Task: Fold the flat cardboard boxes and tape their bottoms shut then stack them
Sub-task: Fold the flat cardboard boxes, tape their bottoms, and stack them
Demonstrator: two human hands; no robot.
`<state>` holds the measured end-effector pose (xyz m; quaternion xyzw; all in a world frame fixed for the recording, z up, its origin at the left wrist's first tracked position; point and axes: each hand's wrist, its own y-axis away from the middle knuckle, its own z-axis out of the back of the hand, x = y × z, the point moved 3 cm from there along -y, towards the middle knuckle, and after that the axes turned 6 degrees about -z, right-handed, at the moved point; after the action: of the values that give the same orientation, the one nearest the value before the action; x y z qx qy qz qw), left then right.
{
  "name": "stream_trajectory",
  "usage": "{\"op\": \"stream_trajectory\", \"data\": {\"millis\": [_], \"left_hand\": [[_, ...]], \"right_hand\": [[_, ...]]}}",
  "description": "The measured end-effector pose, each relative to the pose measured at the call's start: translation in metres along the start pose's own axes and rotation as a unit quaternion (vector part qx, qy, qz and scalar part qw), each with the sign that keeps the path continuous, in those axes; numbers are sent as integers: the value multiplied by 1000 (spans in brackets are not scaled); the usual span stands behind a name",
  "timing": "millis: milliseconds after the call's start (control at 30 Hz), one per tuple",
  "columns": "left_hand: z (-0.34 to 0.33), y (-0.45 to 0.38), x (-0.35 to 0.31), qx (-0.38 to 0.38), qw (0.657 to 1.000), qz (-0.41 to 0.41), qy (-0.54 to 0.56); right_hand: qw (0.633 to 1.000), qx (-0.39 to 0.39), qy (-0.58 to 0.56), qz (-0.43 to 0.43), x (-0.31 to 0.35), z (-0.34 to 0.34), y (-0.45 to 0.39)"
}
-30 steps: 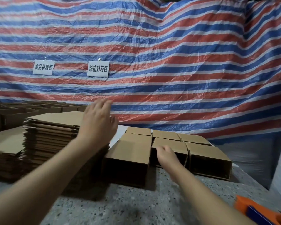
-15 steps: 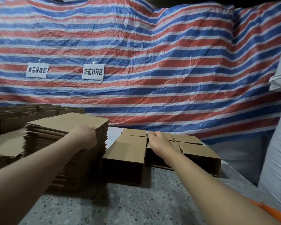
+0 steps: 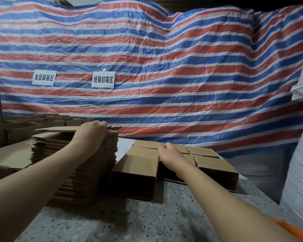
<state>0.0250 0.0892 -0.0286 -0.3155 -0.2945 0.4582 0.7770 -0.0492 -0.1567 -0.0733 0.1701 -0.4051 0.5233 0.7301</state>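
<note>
Left hand [image 3: 92,133] grips top flat sheet's [image 3: 59,128] far edge; right hand [image 3: 170,154] rests loosely curled on folded boxes [image 3: 140,161].

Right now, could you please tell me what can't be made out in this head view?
- Left hand fingertips: hidden behind the top flat sheet that it lifts off the stack.
- Right hand fingers: curled out of sight over a folded box.
- Orange object: cut off by the bottom edge.
- Box bottoms: face away.
</note>
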Motion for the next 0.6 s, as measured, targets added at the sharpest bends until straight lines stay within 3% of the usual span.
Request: {"op": "stream_trajectory", "data": {"millis": [167, 267, 367, 600], "left_hand": [[19, 3, -8, 10, 999, -24, 24], [52, 4, -20, -132, 984, -117, 3], [91, -4, -33, -259, 953, -140, 63], [142, -16, -76, -366, 902, -102, 206]], "right_hand": [[1000, -11, -3, 12, 9, 13, 4], [999, -25, -11, 28, 14, 24, 8], [994, -40, -89, 42, 19, 40, 8], [954, -77, -280, 69, 21, 106, 1]]}}
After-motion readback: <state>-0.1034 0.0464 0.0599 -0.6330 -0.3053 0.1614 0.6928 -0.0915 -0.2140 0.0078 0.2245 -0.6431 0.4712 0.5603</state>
